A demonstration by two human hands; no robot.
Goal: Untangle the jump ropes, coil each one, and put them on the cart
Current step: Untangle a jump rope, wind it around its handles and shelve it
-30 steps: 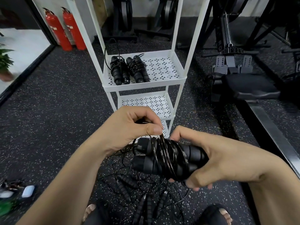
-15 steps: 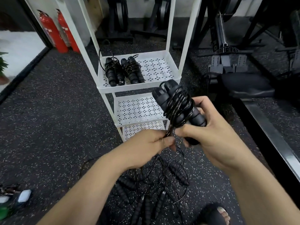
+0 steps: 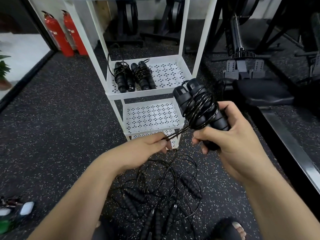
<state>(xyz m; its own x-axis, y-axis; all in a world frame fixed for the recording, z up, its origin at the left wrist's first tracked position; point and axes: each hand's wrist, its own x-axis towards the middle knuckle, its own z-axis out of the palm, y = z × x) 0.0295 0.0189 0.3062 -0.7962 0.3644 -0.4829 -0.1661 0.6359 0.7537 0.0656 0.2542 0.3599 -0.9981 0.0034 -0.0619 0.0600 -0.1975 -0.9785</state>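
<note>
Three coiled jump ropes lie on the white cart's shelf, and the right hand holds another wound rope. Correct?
No: the head view shows two on the cart shelf, a left coiled rope and a right coiled rope. The right hand does hold another wound rope.

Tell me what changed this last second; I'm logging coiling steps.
The right hand raised the wrapped jump rope from level to tilted upright before the cart. The left hand moved from above it to below, pinching the cord's tail. The two coiled ropes on the cart and the floor tangle stayed.
</note>
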